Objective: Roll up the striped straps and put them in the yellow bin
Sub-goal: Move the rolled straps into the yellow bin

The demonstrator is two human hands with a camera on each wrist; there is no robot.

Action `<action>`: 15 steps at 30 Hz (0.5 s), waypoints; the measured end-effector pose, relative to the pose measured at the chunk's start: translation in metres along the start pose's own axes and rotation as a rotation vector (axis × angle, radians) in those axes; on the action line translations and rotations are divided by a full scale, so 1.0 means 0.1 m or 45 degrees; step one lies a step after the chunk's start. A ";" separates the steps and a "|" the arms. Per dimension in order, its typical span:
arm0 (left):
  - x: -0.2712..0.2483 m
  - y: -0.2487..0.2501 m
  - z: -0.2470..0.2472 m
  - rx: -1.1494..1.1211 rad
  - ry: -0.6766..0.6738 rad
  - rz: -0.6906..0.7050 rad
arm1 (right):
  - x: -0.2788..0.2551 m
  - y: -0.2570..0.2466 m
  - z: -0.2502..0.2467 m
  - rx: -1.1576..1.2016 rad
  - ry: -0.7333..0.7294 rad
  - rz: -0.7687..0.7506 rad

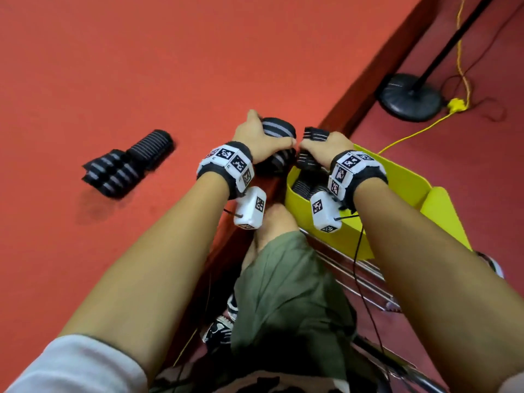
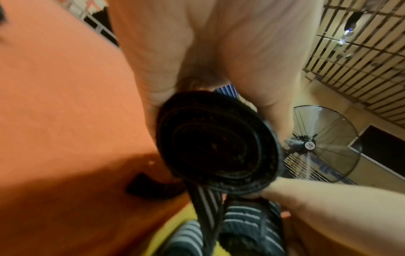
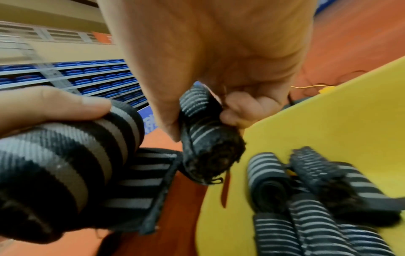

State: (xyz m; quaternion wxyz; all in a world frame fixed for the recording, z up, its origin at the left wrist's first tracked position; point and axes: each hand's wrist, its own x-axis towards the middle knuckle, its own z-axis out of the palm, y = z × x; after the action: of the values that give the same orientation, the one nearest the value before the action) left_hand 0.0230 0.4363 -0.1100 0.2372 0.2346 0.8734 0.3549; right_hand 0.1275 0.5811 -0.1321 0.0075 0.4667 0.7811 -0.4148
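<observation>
**Two rolls at the surface's right edge, bin just beyond**

The red surface (image 1: 141, 66) fills the scene, and its right edge runs diagonally past both wrists. Off that edge, lower and touching or nearly touching it, stands the yellow bin (image 1: 402, 177), with several rolled striped straps (image 3: 306, 207) already lying in it. Well out on the surface, toward its left side, a loose pile of straps (image 1: 124, 165) waits, one part-rolled on top.

At the edge itself, the left hand (image 1: 255, 137) wraps fingers and thumb round a large roll (image 1: 279, 129); the left wrist view looks straight into its spiral end (image 2: 217, 143), so its long axis runs along the hand, roughly crosswise to the surface's edge. A flat tail of the same strap hangs from it, down toward the bin. The right hand (image 1: 326, 143) pinches a smaller roll (image 3: 210, 147) between thumb and curled fingers, its frayed end pointing down at the bin's opening.

The relation that matters: the bin lies to the right of and below both grips, directly under the right hand, while the left hand's roll sits over the surface's edge, a little short of the bin. I judge the right hand nearer to dropping its roll; the left roll's hanging tail looks not yet wound in, and could unwind if let go.
</observation>
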 end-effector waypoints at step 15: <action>0.70 0.19 1.49 0.261 -0.598 -0.064 | 0.65 1.25 0.04 -0.013 -0.321 0.459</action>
State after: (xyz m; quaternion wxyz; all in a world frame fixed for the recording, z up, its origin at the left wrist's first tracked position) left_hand 0.0597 0.5642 -0.2079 0.4172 0.3114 0.8313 0.1945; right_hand 0.1814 0.6531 -0.2412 0.1816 0.5430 0.6801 -0.4579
